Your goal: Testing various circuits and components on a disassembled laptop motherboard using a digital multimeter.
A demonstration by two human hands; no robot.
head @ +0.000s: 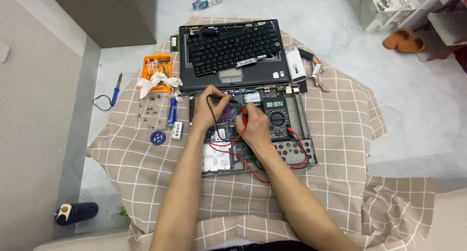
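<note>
**Probing the opened laptop board with both leads**

Holding a probe in each hand, you have your fingers pinched close to the tips. Your left hand (208, 107) grips the black probe (224, 99), its fingers curled tight around the shaft, and the tip comes down on the exposed circuit board (228, 119) near the purple chip (226, 113). Your right hand (253, 127) pinches the red probe (244, 116) the same way, with the tip just beside the other one; the exact contact points are too small to make out.

To do this well, keep both wrists resting low on the laptop base (301, 151) so the tips do not skate across neighbouring pads, and press straight down rather than at a slant. Glance at the meter only once both tips sit firm.

The black multimeter (276, 116) lies on the base just right of your right hand, its display lit and its round dial below. The red lead (253, 170) loops from it under your forearm and back up to your fingers; mind that it does not tug the probe.

The board itself sits in the open lower shell, dark and crowded, with a pale metal plate (216, 158) near your left forearm. Behind it lies the lifted black keyboard (233, 46) on its palm rest. To the left on the checked cloth (340, 134) are an orange bit case (156, 71), loose screws (148, 110) and a blue screwdriver (171, 110).
</note>
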